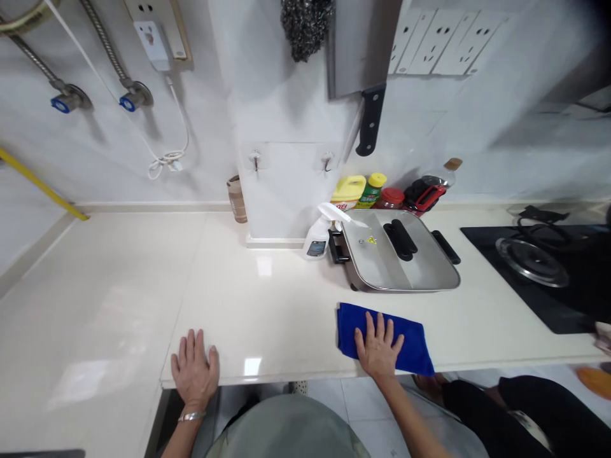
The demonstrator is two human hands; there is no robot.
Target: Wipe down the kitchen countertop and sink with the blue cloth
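Observation:
My right hand (379,348) lies flat with its fingers spread on a folded blue cloth (414,346) near the counter's front edge. At the left, my left hand (195,367) rests palm down on the bare white countertop (267,312), fingers stretched out, with a silver bracelet at the wrist. Behind the cloth stands a rectangular electric pan (429,254) under a glass lid with a black handle. A white spray bottle (317,238) is upright beside the pan's left handle.
A black cooktop (529,286) is at the right. Yellow-capped bottles (351,189) and a red-lidded jar (391,198) line the wall behind the pan. A cleaver (370,121) and a steel scrubber (306,28) hang above. Another person's dark-clothed legs (548,407) are at lower right.

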